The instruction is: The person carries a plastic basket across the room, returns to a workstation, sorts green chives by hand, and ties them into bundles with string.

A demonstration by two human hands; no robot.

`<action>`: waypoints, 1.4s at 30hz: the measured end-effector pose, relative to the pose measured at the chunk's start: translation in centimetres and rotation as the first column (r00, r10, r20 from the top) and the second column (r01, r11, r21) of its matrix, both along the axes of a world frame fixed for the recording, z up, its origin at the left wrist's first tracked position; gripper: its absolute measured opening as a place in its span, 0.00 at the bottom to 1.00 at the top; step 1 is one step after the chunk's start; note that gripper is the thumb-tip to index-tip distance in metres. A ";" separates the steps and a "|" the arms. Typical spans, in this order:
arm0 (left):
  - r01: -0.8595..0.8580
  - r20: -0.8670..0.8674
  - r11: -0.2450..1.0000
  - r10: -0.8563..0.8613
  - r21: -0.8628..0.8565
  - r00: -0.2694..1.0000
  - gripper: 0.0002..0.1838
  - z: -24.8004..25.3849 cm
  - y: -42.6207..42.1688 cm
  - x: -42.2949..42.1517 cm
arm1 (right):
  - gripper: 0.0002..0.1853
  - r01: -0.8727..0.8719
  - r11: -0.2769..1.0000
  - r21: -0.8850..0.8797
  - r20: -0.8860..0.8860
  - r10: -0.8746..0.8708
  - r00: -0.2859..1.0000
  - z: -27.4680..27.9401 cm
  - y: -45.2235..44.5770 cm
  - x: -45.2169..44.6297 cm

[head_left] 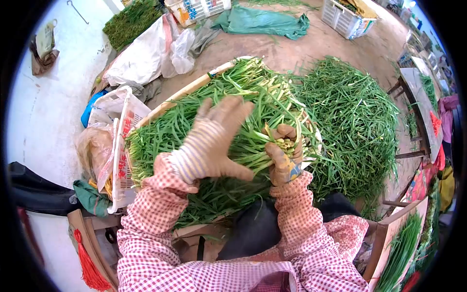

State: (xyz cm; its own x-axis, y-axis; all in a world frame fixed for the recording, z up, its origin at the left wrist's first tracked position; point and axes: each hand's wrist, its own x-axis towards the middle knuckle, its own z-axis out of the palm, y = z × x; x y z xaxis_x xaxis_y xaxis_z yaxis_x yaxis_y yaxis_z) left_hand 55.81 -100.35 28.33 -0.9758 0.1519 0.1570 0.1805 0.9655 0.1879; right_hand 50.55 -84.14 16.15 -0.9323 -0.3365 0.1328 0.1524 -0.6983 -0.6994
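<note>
My left hand (214, 138), gloved and slightly blurred, is spread wide with its thumb out to the side, above the long green leaves (170, 114) heaped in the basket (187, 88). Just to its right, my gloved right hand (283, 163) has its fingers curled around a bunch of pale-ended stalks (287, 143), over that same heap. Farther right of my 2 hands lies a loose green pile (348, 126), and left of them stands a white crate (121, 151).
</note>
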 end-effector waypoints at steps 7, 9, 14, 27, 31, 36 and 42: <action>-0.151 0.262 0.980 0.113 0.129 0.958 0.45 -5.0 4.7 0.4 | 0.40 0.014 1.000 -0.028 -0.084 -0.016 0.996 0.5 1.9 1.7; -0.140 0.212 0.987 0.121 0.080 0.970 0.43 -5.8 5.3 0.8 | 0.42 0.067 0.998 -0.007 -0.058 -0.067 0.996 0.7 1.3 2.1; -0.054 0.629 0.999 0.041 0.002 0.776 0.43 -1.1 5.3 -1.6 | 0.19 0.096 0.995 0.007 0.153 -0.096 0.983 -1.6 0.8 0.6; -0.125 0.456 0.969 0.212 -0.213 0.865 0.45 -9.8 -0.8 -2.5 | 0.12 0.457 0.888 0.060 0.097 -0.461 0.882 6.9 23.9 -2.8; -0.124 0.550 0.975 0.207 -0.183 0.809 0.45 -8.0 -0.7 -3.3 | 0.12 0.643 0.765 0.025 -0.191 -0.628 0.755 11.0 34.1 -3.5; -0.118 0.099 0.794 0.219 -0.597 0.971 0.21 2.8 7.8 -2.3 | 0.14 0.812 0.583 -0.032 -0.361 -0.764 0.535 16.5 36.6 -0.4; 0.216 0.269 0.373 -0.879 0.902 0.394 0.21 0.5 22.5 5.1 | 0.16 0.901 0.426 -0.083 -0.430 -0.831 0.353 19.3 36.1 3.7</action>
